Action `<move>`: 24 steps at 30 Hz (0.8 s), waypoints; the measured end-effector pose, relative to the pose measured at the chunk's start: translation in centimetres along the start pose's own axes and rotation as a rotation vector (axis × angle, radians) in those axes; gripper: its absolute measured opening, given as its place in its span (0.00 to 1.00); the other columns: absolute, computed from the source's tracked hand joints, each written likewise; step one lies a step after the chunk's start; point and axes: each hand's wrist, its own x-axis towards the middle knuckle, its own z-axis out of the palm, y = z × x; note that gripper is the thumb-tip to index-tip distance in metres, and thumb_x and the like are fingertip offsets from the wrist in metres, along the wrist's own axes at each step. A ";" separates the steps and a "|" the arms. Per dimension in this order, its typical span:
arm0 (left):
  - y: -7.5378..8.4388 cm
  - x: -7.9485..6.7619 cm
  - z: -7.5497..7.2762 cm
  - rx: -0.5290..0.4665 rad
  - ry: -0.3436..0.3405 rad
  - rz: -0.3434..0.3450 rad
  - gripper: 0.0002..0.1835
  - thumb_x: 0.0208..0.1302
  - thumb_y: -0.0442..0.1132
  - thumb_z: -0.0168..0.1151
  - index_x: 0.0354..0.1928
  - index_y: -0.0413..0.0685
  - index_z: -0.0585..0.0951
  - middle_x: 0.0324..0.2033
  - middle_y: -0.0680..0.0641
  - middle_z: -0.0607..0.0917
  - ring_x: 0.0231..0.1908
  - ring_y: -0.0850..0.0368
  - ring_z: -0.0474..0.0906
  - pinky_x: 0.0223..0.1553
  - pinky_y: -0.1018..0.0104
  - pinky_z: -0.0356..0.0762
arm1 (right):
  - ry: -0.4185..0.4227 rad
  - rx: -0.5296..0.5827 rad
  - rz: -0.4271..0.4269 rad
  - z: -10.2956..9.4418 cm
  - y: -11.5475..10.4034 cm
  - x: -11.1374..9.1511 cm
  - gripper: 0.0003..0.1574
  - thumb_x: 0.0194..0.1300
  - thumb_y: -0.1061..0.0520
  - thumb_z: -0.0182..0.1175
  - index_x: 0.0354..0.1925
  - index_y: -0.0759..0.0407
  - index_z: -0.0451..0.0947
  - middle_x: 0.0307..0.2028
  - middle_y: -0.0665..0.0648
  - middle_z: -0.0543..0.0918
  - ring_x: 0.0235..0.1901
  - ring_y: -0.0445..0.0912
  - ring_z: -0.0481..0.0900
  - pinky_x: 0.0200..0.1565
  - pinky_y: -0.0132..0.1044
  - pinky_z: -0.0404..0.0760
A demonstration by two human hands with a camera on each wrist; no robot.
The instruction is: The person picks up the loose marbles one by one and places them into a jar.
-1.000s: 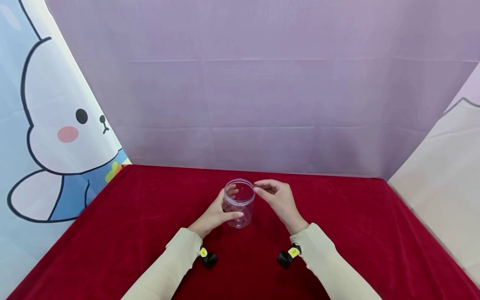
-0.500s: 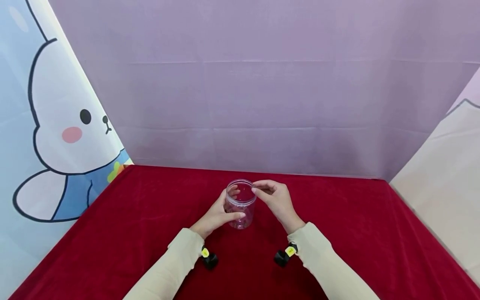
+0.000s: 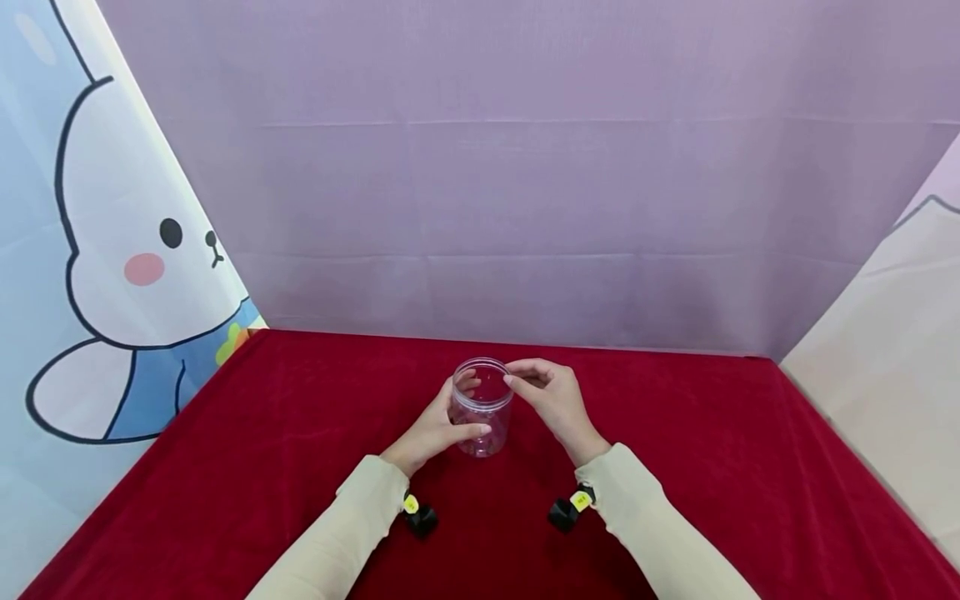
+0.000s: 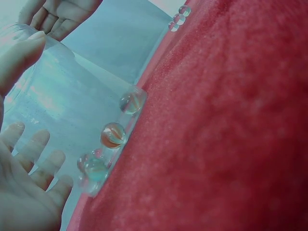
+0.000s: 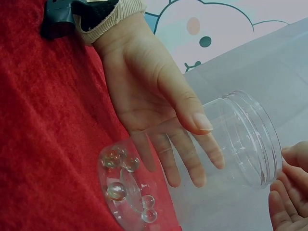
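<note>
A clear plastic jar (image 3: pixel 480 417) stands upright on the red cloth, its mouth uncovered as far as I can see. My left hand (image 3: pixel 435 429) grips its side, thumb in front and fingers behind. Several glass marbles (image 4: pixel 113 135), some with coloured swirls, lie on the jar's bottom; the right wrist view shows marbles (image 5: pixel 116 191) there too. At the right of the rim (image 5: pixel 262 144), my right hand (image 3: pixel 553 398) has its thumb and index finger pinching the edge. The right hand's other fingers (image 5: pixel 284 197) curl beside the rim, and no marble shows in them.
Red cloth (image 3: pixel 712 467) covers the table. In the left wrist view, a short row of clear marbles (image 4: pixel 179 19) lies on the cloth beyond the jar. A lilac curtain (image 3: pixel 525 208) hangs behind, with a cartoon-printed curtain (image 3: pixel 105 275) at the left.
My right hand has shifted slightly left along with its forearm, its thumb now closer over the rim. The jar and left hand sit a touch further right in view; the last half second is nearly still.
</note>
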 end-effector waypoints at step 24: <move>1.1 -0.7 0.3 -0.015 -0.012 0.039 0.47 0.56 0.33 0.67 0.72 0.53 0.50 0.69 0.41 0.58 0.69 0.44 0.52 0.66 0.45 0.54 | 0.000 -0.058 0.050 -3.9 1.5 -2.4 0.16 0.60 0.57 0.65 0.46 0.62 0.81 0.42 0.60 0.84 0.40 0.41 0.81 0.44 0.30 0.79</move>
